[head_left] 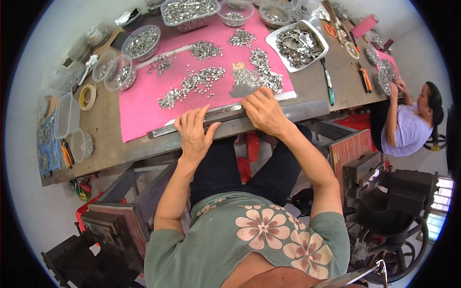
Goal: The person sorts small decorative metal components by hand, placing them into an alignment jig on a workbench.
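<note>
On the worn brown table (312, 91), a pink mat (144, 103) covers the middle and serves as the landmark. Left of the mat, at the table's far edge, lie a blue cloth (47, 144) with small metal pieces, a clear lidded box (65, 115), an orange-handled cutter (66, 154) and a roll of tape (88, 96). Just beside the mat's upper left corner stand clear round tubs (140, 42) holding silvery bits. Across the mat itself, heaps of small silver metal pieces (192, 84) are scattered in loose rows.

Along the mat's near edge runs a long metal bar (225, 113). The left hand (194, 130) rests flat and released on the bar, fingers spread, gripping nothing. The right hand (263, 111) presses down on the bar a little farther along, its fingertips touching a dark strip at the mat's edge; it is not clenched, and whether it pinches a piece I cannot tell.

Right of the mat sit a white tray (318, 56) of metal scraps, a green-handled tool (328, 86) and orange pliers (365, 77). Farther right, another person (408, 127) in a pale shirt sits at the table's end. Below the table, dark iron machines (384, 192) stand on a pale floor (33, 216).
</note>
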A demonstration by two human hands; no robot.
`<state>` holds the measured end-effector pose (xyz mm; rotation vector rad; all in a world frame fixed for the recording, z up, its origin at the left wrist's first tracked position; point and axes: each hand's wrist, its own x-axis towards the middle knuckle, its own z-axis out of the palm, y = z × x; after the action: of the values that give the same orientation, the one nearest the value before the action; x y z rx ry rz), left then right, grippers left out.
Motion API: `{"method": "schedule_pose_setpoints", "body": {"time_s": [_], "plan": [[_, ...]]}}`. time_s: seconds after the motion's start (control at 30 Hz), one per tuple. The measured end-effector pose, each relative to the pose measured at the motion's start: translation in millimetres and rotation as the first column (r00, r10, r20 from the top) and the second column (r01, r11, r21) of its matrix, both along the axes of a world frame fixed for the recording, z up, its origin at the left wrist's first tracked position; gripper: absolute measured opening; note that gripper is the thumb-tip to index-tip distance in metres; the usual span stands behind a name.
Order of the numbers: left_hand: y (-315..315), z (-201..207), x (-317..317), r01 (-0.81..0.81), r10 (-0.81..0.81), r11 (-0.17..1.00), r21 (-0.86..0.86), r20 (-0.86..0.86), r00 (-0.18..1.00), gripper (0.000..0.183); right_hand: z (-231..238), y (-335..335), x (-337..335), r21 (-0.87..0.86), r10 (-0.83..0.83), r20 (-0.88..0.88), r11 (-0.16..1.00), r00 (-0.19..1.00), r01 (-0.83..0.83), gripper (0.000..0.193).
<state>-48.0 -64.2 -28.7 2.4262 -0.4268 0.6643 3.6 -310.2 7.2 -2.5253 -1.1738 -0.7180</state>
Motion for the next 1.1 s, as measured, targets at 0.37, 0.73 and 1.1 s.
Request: {"method": "schedule_pose_setpoints", "body": {"time_s": [0.37, 0.73, 1.1], "plan": [[1, -3, 1, -0.01, 0.01, 1.0, 0.004, 0.02, 1.0, 0.056, 41, -75, 62, 0.272, -0.586, 0.191, 0.802, 0.787, 0.532, 0.025], [-1, -2, 2, -0.007, 0.006, 1.0, 0.023, 0.03, 1.0, 0.053, -15, -26, 38, 0.262, -0.318, -0.214, 0.892, 0.924, 0.368, 0.013], [-5, 24, 8, 0.053, -0.055, 0.998, -0.038, -0.049, 0.997, 0.045, -13, -35, 29, 0.345, -0.297, -0.223, 0.867, 0.928, 0.36, 0.01]]}}
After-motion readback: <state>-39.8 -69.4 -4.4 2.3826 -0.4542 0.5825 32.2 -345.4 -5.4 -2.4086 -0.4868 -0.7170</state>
